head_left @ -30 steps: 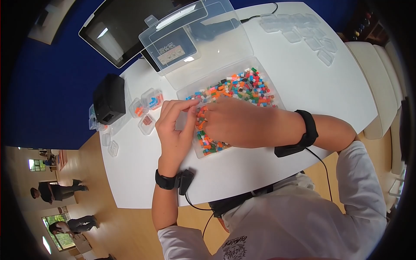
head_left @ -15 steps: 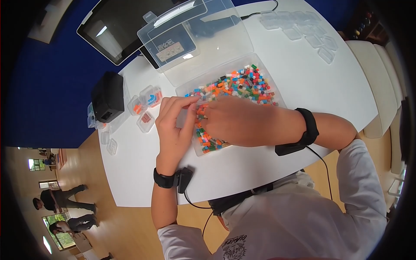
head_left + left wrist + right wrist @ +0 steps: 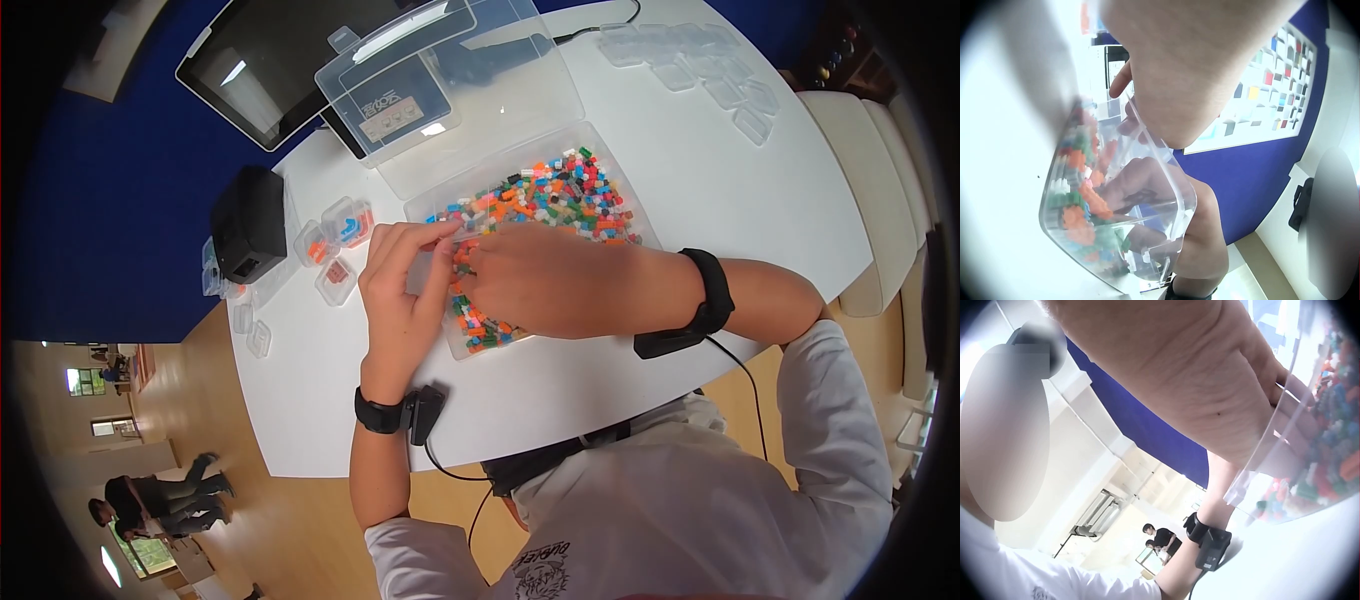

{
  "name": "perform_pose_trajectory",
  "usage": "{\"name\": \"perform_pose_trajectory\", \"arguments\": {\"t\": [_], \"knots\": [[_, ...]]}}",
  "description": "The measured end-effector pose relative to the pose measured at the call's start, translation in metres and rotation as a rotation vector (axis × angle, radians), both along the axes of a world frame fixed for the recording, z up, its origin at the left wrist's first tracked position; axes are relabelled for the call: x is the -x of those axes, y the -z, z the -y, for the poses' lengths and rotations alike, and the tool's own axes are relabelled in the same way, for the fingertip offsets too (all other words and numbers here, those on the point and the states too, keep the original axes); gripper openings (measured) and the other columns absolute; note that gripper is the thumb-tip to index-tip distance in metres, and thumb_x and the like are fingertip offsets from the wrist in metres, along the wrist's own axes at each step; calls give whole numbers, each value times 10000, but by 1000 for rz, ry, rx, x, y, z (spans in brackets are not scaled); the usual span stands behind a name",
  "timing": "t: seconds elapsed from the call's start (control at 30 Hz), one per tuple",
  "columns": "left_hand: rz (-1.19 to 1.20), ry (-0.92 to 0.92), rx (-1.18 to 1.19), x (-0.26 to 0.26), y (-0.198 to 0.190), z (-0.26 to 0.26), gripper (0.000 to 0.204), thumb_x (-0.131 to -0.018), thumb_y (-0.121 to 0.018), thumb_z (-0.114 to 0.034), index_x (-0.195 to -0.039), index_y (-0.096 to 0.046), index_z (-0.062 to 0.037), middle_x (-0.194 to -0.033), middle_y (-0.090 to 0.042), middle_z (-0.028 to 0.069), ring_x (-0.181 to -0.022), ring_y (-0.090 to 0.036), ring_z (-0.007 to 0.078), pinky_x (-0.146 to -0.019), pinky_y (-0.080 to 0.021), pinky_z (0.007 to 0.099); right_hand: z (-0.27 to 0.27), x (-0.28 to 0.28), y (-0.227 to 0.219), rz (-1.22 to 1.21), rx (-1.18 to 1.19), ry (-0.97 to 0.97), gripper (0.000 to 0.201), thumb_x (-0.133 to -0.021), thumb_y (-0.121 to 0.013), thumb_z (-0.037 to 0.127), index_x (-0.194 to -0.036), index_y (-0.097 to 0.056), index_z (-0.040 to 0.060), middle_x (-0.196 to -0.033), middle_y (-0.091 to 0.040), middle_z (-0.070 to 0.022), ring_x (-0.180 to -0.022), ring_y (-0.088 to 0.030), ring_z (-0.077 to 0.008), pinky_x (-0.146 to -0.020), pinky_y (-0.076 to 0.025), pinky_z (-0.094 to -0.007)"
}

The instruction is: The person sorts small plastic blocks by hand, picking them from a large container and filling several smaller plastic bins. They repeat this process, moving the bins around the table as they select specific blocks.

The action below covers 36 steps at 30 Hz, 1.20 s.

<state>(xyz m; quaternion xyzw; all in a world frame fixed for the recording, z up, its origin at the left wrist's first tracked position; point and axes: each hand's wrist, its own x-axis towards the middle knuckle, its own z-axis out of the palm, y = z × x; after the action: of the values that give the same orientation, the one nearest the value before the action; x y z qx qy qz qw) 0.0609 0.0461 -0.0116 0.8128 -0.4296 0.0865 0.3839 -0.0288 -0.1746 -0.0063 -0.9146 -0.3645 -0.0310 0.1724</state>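
Observation:
A shallow clear plastic bin [image 3: 432,205] holds a heap of small coloured building bricks [image 3: 575,195]. My left hand [image 3: 398,290] is over the bin's left wall, its thumb and fingertips pinching a small clear plastic box [image 3: 470,232] above the bricks. The right hand [image 3: 560,280] reaches down into the bin beside it, palm down, hiding its own fingers from above. Through the clear wall in the left wrist view, bent fingers [image 3: 1138,181] of the right hand show among orange and green bricks [image 3: 1079,219]. I cannot tell whether they grip a brick.
The bin's clear lid [image 3: 500,120] stands raised behind it. To the left are small clear boxes [image 3: 337,282] with sorted bricks, and a black device [image 3: 248,225]. More small clear boxes [image 3: 700,65] lie at the back right. A dark screen [image 3: 255,75] stands behind.
The view has shifted slightly, and both hands keep nearly the same place over the bin. In the background people have moved.

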Motion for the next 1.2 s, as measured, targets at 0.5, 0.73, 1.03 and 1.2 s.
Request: {"name": "perform_pose_trajectory", "arguments": {"t": [0.5, 0.73, 1.03, 1.2], "knots": [[-60, -34, 55, 1, 4, 0, 162, -1068, -767, -31, -1203, -850, -64, -1034, -803, 37, -972, -709, 175, -1417, -248, 652, 2, -5, -5, 31, -66, 44, 147, -926, -749, 67, -1049, -775, -11, -1021, -766, -137, -1037, -754, -341, -937, -588, -464], [-72, -45, 61, 1, 4, 0, 152, -1068, -776, -35, -1200, -847, -62, -1046, -805, 37, -979, -714, 172, -1419, -245, 645, 5, -3, -11, 51, -83, 22, 152, -912, -756, 65, -1036, -783, -18, -1027, -769, -149, -1014, -757, -354, -935, -591, -463], [-109, -43, 76, 2, 6, -1, 160, -1069, -778, -38, -1213, -847, -53, -1074, -814, 39, -984, -712, 167, -1420, -247, 632, 6, -4, -11, 138, -70, 50, 118, -895, -763, 72, -980, -781, -8, -1002, -769, -153, -1029, -752, -349, -982, -586, -456], [-82, -40, 68, 1, 5, -1, 168, -1061, -778, -27, -1211, -848, -55, -1065, -814, 41, -981, -711, 168, -1419, -251, 635, 7, -6, -5, 207, -109, 45, 103, -901, -769, 103, -938, -767, 7, -974, -761, -150, -1066, -745, -333, -1057, -561, -474]]}}
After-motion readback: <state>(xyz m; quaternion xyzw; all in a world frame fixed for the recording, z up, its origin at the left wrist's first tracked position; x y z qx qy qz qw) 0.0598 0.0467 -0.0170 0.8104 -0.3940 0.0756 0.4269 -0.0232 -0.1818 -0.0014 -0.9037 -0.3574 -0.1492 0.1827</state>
